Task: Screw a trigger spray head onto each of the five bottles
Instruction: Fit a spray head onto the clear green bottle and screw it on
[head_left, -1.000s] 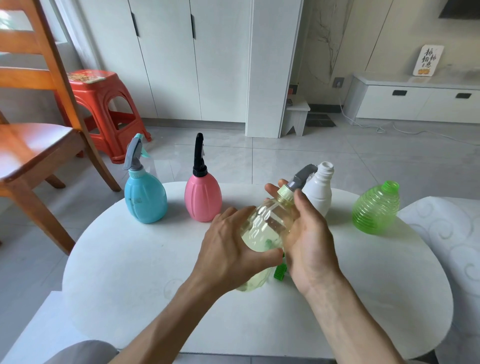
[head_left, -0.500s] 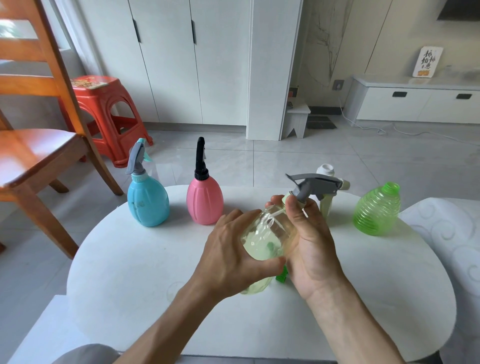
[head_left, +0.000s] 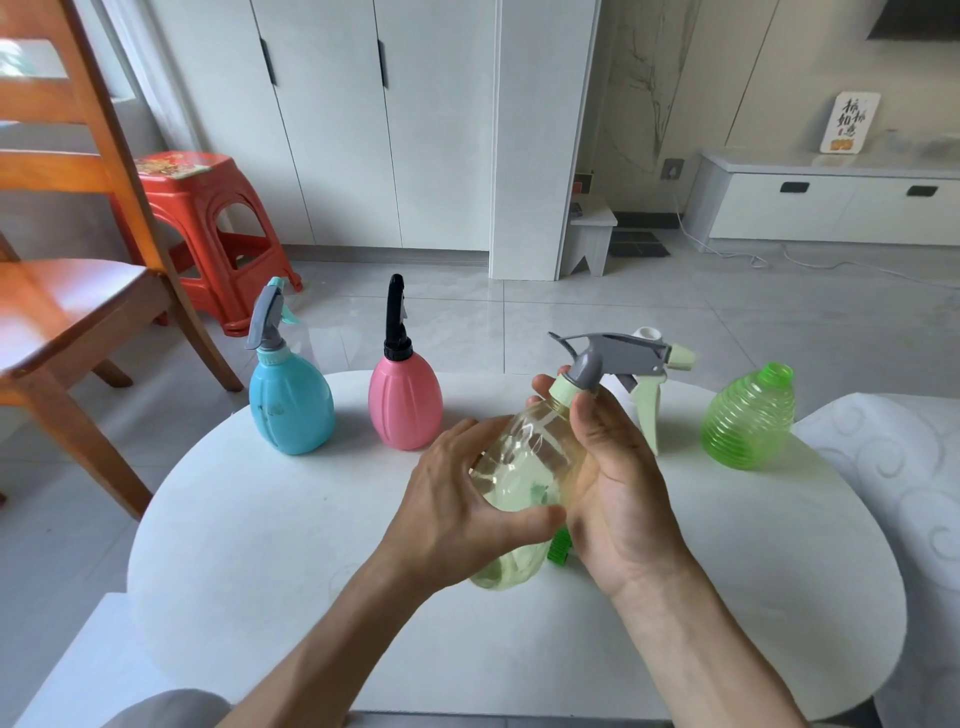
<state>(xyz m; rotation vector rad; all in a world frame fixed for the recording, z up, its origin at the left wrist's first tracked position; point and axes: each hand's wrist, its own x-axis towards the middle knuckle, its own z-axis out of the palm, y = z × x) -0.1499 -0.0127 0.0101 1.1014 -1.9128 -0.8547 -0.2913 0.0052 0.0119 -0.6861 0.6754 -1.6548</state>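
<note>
Above the white table (head_left: 260, 545), left hand (head_left: 457, 512) grips the clear bottle (head_left: 524, 467); right hand (head_left: 618, 488) pinches its collar (head_left: 563, 388).

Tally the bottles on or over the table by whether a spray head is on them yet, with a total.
Head on: 3 - blue bottle, pink bottle, clear yellowish bottle held in the left hand and right hand.
No head, neck open: 2 - white bottle, mostly hidden, and green ribbed bottle.
Total: 5 bottles.

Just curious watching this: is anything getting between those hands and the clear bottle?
Nothing visible. The left hand wraps the clear bottle directly, and the right hand pinches the collar of its grey spray head.
</note>
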